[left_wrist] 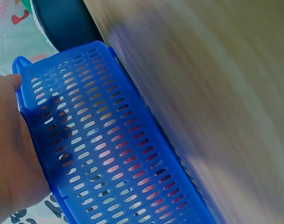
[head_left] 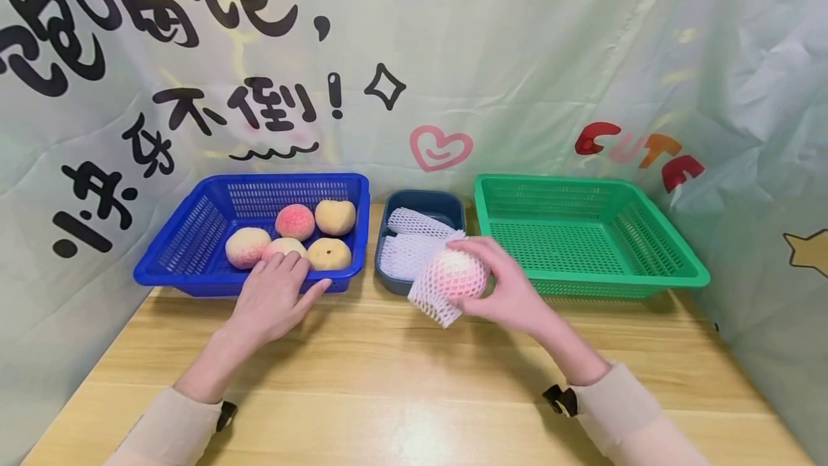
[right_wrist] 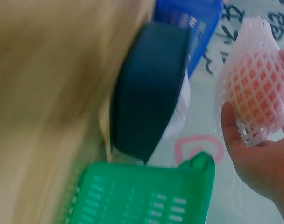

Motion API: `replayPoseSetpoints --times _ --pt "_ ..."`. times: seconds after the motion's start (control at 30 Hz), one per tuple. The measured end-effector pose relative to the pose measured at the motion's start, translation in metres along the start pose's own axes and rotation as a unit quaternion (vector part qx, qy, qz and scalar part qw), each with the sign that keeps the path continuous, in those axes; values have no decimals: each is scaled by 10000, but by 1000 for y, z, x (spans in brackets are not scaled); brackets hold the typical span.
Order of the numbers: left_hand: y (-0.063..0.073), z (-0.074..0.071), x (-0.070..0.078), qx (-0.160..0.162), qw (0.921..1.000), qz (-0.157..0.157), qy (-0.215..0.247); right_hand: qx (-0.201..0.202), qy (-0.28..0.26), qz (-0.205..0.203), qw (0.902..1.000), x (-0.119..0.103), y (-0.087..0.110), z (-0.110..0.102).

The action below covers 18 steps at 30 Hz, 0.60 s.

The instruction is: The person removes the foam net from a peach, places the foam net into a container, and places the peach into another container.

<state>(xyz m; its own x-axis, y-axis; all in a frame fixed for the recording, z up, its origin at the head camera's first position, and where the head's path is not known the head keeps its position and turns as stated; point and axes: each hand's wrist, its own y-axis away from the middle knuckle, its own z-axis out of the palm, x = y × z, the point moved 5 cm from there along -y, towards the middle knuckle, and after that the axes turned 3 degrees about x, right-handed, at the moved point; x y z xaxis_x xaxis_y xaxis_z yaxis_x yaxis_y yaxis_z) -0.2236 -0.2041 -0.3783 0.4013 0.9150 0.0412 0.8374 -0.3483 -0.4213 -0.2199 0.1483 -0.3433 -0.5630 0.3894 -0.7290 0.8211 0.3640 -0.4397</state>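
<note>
In the head view, my right hand (head_left: 507, 286) grips a pink-and-cream peach (head_left: 461, 273) between thumb and fingers, in front of the small dark blue bin. A white foam net sleeve (right_wrist: 256, 84) covers the peach, its loose end hanging off to the left. My left hand (head_left: 274, 297) reaches over the front rim of the blue basket (head_left: 194, 282), fingertips at a pale peach (head_left: 287, 247) that they partly cover. Its thumb lies at the rim. Other peaches (head_left: 295, 222) sit around it, some pink, some yellowish. The left wrist view shows mainly the basket's slotted side.
Several foam net sleeves (head_left: 417, 250) lie in the dark blue bin (head_left: 457, 207) between the baskets. At the right stands a green basket (head_left: 647, 279) with slotted walls. A printed cloth (head_left: 517, 56) hangs behind the wooden table (head_left: 388, 387).
</note>
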Motion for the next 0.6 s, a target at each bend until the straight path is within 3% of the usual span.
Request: replayPoseSetpoints --times 0.2,0.6 --pt "0 0 0 -39 10000 -18 -26 -817 274 -238 9960 -2 9 26" --pt "0 1 0 14 10000 16 -61 -2259 444 -70 9731 10 19 58"
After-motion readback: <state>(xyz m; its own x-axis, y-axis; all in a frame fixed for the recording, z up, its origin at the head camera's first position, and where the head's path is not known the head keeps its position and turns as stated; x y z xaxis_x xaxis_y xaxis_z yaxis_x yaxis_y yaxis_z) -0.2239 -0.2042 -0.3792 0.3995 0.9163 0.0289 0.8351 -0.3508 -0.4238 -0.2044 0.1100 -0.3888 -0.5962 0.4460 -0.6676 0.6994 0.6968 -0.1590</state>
